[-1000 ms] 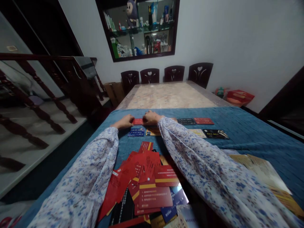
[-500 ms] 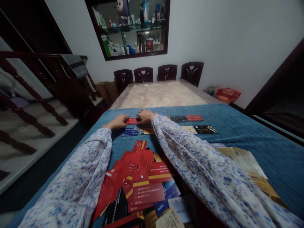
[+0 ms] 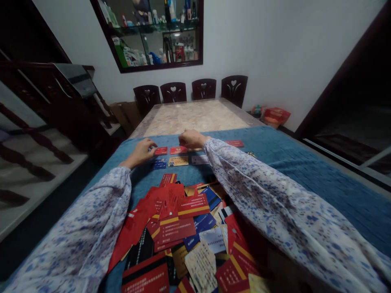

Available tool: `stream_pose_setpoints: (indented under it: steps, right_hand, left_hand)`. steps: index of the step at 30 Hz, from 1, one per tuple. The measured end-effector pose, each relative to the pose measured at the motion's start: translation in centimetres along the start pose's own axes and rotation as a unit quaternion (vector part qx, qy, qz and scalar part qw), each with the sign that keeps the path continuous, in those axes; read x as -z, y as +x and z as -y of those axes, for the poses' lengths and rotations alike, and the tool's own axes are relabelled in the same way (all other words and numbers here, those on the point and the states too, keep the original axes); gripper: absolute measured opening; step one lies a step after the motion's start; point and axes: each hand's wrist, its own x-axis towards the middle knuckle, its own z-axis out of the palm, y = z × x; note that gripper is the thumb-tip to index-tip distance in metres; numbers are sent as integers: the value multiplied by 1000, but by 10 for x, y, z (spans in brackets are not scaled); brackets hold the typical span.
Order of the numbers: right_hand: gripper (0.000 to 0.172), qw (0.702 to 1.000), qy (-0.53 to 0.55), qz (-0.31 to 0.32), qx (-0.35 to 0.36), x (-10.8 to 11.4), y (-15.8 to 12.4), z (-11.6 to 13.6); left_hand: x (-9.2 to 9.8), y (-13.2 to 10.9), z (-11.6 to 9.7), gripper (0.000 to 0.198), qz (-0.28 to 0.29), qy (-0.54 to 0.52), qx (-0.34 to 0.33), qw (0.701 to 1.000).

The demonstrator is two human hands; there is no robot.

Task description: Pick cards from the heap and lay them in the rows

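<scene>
Two short rows of cards lie on the blue cloth (image 3: pixel 275 146). At the left end of the far row my left hand (image 3: pixel 140 152) rests by a red card (image 3: pixel 161 151), fingers bent and thumb apart, nothing visible in its grasp. Beside that card is another red card (image 3: pixel 177 150). Over its right side my right hand (image 3: pixel 193 139) is curled closed, its fingertips hidden. The nearer row has a blue card (image 3: pixel 159 163), a yellow card (image 3: pixel 179 161) and a pale card (image 3: pixel 199 159). My right sleeve covers part of both rows.
A loose heap of mostly red cards (image 3: pixel 177 232) spreads between my forearms. Another red card (image 3: pixel 235 143) lies right of my right wrist. Beyond the cloth is the bare tabletop (image 3: pixel 195 116), with dark chairs (image 3: pixel 204 89) behind it. A stair railing (image 3: pixel 30 158) stands left.
My right hand has lifted off the second red card, uncovering much of it, and its fingers have curled. My left hand has drawn slightly back from the first. The view has swung right.
</scene>
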Motion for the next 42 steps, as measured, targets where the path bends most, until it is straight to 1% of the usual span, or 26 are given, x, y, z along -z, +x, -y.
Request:
stream_pose_setpoints:
  steps: [4, 8, 13, 16, 21, 24, 28, 33, 37, 39, 42]
  right_hand:
    - [27, 1000, -11, -16, -15, 4, -27, -11]
    - [27, 999, -11, -23, -26, 6, -55, -21]
    - [26, 999, -4, -28, -37, 6, -92, -33]
    - [27, 998, 9, -37, -39, 9, -116, -34]
    - [23, 998, 32, -52, -17, 14, -151, -25]
    - [21, 998, 45, -52, -8, 17, -166, -14]
    - [19, 997, 56, -47, -2, 19, -178, 5]
    - [18, 997, 62, -34, 25, 11, -182, 27]
    - [16, 994, 81, -31, 59, 1, -183, 40]
    - [19, 992, 91, -32, 80, -2, -184, 45]
    - [30, 990, 95, -25, 104, -5, -187, 53]
  left_hand:
    - [2, -3, -30, 25, -9, -7, -25, 1000]
    - [-1, -7, -63, 24, 0, -26, -45, 999]
    - [-6, -13, -104, 24, 13, -61, -92, 994]
    - [-9, -21, -126, 25, 10, -84, -119, 989]
    - [-9, -41, -153, 23, 38, -109, -145, 983]
    - [-7, -56, -159, 23, 51, -118, -154, 980]
    - [-3, -76, -161, 22, 63, -116, -156, 979]
    - [7, -101, -160, 21, 86, -108, -127, 982]
    - [17, -118, -158, 23, 103, -98, -121, 982]
    - [21, -123, -157, 23, 114, -84, -129, 981]
    - [26, -128, -157, 23, 143, -50, -138, 979]
